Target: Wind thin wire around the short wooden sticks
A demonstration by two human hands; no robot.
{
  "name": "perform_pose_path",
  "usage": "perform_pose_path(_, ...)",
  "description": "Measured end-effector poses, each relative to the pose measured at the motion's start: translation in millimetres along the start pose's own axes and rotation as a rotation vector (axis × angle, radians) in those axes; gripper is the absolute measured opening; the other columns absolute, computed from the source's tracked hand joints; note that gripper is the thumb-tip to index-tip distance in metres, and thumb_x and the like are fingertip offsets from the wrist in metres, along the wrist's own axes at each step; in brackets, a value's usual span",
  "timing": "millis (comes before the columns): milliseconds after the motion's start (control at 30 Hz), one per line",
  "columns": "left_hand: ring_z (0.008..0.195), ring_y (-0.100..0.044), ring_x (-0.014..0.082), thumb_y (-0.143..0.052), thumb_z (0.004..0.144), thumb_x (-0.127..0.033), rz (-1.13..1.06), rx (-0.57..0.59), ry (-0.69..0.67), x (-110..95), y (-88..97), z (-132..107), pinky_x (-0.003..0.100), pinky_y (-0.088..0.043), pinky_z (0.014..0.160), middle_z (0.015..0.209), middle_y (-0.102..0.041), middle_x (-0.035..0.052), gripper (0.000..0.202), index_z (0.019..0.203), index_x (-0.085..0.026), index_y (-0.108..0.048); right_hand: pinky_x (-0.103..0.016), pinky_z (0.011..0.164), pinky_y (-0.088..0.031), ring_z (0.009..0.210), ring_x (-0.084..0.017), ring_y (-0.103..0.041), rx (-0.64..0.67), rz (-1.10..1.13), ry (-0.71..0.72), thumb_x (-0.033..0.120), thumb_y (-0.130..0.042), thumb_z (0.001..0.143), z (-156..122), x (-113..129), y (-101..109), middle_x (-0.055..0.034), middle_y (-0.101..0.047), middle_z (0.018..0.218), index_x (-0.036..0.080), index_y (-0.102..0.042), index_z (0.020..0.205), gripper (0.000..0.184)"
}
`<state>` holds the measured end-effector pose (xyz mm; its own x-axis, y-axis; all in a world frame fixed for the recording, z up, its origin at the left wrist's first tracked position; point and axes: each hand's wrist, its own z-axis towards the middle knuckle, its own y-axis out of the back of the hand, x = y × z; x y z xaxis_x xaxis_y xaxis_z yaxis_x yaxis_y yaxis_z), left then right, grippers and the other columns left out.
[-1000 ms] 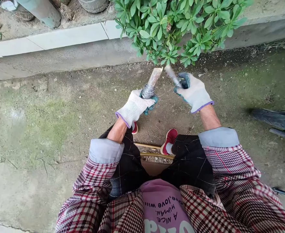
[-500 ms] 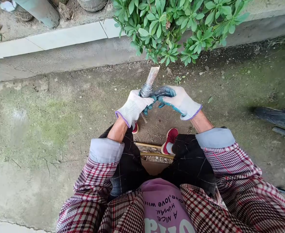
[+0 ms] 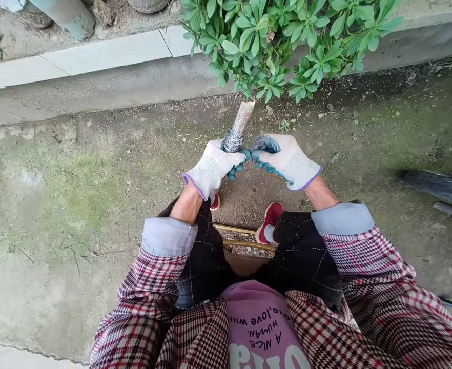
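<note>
A pale stick [image 3: 244, 116] stands tilted in front of me, with thin metal wire [image 3: 233, 140] wound in many turns round its middle. My left hand [image 3: 222, 160], in a white glove with a blue-green palm, is wrapped round the stick just below the coil. Beside it, my right hand [image 3: 278, 156] wears the same kind of glove. Its fingers are curled and pinched together close to the left thumb tip. Whatever lies between those fingertips is too small to make out.
A leafy green bush [image 3: 272, 46] overhangs a low wall with a white tiled top [image 3: 114, 54]. Pots [image 3: 64, 18] stand behind the wall at the upper left. A black tyre [image 3: 441, 185] is at the right. Under me is a seat with yellowish bars [image 3: 249, 246].
My right hand has drawn slightly away to the right from the left thumb, leaving a narrow gap. The left hand still grips the stick, which sits nearly the same.
</note>
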<state>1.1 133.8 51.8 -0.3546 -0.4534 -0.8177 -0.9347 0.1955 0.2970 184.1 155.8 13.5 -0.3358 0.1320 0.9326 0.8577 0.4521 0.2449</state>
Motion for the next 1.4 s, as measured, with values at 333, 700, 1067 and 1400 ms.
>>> perform_pose_path(333,0.048,-0.04,0.0061,-0.065,0.079,-0.005,-0.053,-0.025,-0.001,-5.7,-2.1,-4.6,0.022,-0.032,0.047,0.056,-0.048,-0.0053,0.021,0.066,-0.018,-0.055,-0.037,0.071,-0.052,0.075,-0.022,-0.065,0.006,-0.489,0.152,0.028,-0.06,0.088,-6.6,3.4,9.4,-0.0035,-0.075,0.081,0.023,-0.072,0.088,0.013)
perform_pose_path(700,0.055,-0.044,0.0126,-0.069,0.07,-0.014,-0.091,0.02,0.027,-6.4,8.1,-7.0,0.034,-0.04,0.054,0.06,-0.053,0.0,0.017,0.059,-0.022,-0.059,-0.035,0.072,-0.049,0.081,-0.024,-0.069,0.004,-0.722,0.144,0.031,-0.06,0.095,-19.3,15.2,-0.1,-0.0052,-0.077,0.087,0.024,-0.071,0.094,0.014)
perform_pose_path(1067,0.057,-0.046,0.0123,-0.069,0.073,-0.012,0.117,-0.046,-0.089,6.6,5.0,6.5,0.029,-0.039,0.055,0.058,-0.052,-0.0033,0.021,0.064,-0.023,-0.053,-0.04,0.074,-0.058,0.075,-0.022,-0.065,-0.07,-0.21,0.09,0.029,-0.062,0.084,-10.8,-0.2,-7.3,-0.002,-0.073,0.08,0.025,-0.066,0.082,0.006)
perform_pose_path(1400,0.073,-0.059,0.0149,-0.069,0.082,-0.024,0.374,-0.034,-0.365,20.7,5.6,10.1,0.028,-0.044,0.069,0.074,-0.065,-0.0023,0.005,0.082,-0.019,-0.067,-0.046,0.074,-0.061,0.077,-0.026,-0.064,-0.098,-0.151,-0.024,0.035,-0.066,0.078,2.6,-15.9,-9.8,-0.0021,-0.061,0.067,0.029,-0.055,0.067,0.016)
